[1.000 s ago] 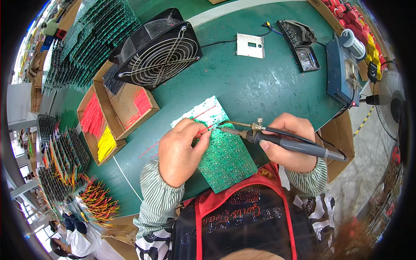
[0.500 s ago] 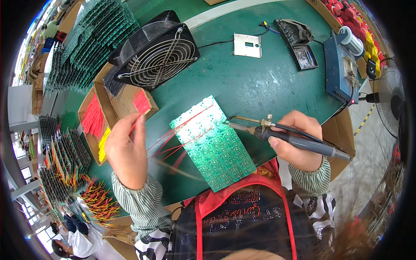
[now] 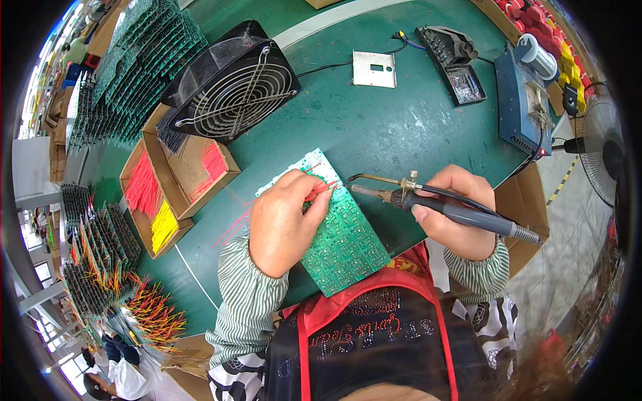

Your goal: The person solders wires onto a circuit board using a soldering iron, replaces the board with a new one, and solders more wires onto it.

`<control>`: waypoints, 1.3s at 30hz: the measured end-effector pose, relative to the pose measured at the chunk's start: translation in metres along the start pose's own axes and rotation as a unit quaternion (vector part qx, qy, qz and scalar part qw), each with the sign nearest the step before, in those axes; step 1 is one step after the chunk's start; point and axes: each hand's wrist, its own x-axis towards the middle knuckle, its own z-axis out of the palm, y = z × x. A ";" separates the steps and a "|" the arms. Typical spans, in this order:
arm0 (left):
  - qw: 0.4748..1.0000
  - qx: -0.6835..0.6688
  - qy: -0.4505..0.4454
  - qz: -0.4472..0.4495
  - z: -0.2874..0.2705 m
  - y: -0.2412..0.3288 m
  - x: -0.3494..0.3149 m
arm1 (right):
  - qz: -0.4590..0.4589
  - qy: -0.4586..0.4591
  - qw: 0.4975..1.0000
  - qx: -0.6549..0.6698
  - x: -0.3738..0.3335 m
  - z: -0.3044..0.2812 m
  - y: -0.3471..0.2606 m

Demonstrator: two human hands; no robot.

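A green circuit board panel [image 3: 351, 244] lies on the green table close in front of me, its near edge by my apron. Over its left part is my left hand [image 3: 284, 224], thumb and fingers pinched on a red wire [image 3: 322, 190] whose end reaches the board's upper right area. More red wires [image 3: 234, 226] trail out to the left of that hand. My right hand [image 3: 461, 214] grips a grey soldering iron [image 3: 461, 215] with a thin brass feed tube along its top. The iron's tip points left, just off the board's right edge, and looks apart from the wire.
Left of the board, a cardboard box [image 3: 184, 224] holds red and yellow wires. A black fan [image 3: 234, 87] stands behind it, near stacked boards [image 3: 144, 63]. Further right are a white plate [image 3: 374, 69], a black tray [image 3: 465, 83] and a blue solder-feeder unit [image 3: 521, 107] with a spool.
My left hand has moved right, from beside the wire box to over the board, bringing a red wire. My right hand and the iron have hardly moved.
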 end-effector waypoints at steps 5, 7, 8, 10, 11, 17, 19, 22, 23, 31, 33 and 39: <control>1.000 -0.016 0.009 0.020 0.000 -0.001 0.001 | 0.003 -0.016 1.000 0.004 0.004 0.001 0.000; 0.999 -0.031 0.017 0.021 0.000 -0.001 0.000 | 0.000 -0.018 1.000 0.001 0.004 0.001 -0.001; 0.999 -0.028 0.017 0.022 0.001 -0.002 0.000 | -0.001 -0.016 1.000 -0.001 0.004 0.001 0.000; 0.999 -0.026 0.017 0.022 0.001 -0.002 0.000 | -0.001 -0.014 1.000 -0.003 0.003 0.000 0.000; 1.000 -0.009 0.006 0.013 0.000 0.001 0.000 | 0.006 -0.007 1.000 0.003 0.002 -0.001 0.000; 0.999 0.004 0.026 0.035 -0.012 -0.005 -0.007 | -0.010 -0.012 1.000 -0.027 -0.003 -0.006 -0.009; 0.992 0.071 0.094 0.051 -0.027 -0.017 -0.013 | -0.011 -0.014 1.000 -0.017 -0.006 -0.007 -0.007; 0.962 0.206 0.174 -0.032 -0.055 -0.018 -0.035 | -0.021 -0.047 0.999 -0.003 -0.010 -0.002 -0.009; 0.963 0.206 0.155 -0.072 -0.059 -0.014 -0.045 | 0.030 -0.057 0.997 0.049 -0.015 0.004 -0.013; 0.995 -0.050 -0.007 -0.084 -0.025 -0.021 -0.078 | -0.059 -0.112 0.991 0.043 -0.016 0.037 -0.015; 0.995 -0.065 -0.003 -0.081 -0.023 -0.021 -0.077 | -0.039 -0.108 0.993 0.039 -0.017 0.038 -0.017; 0.996 -0.062 -0.005 -0.069 -0.024 -0.024 -0.078 | -0.033 -0.105 0.993 0.045 -0.018 0.044 -0.017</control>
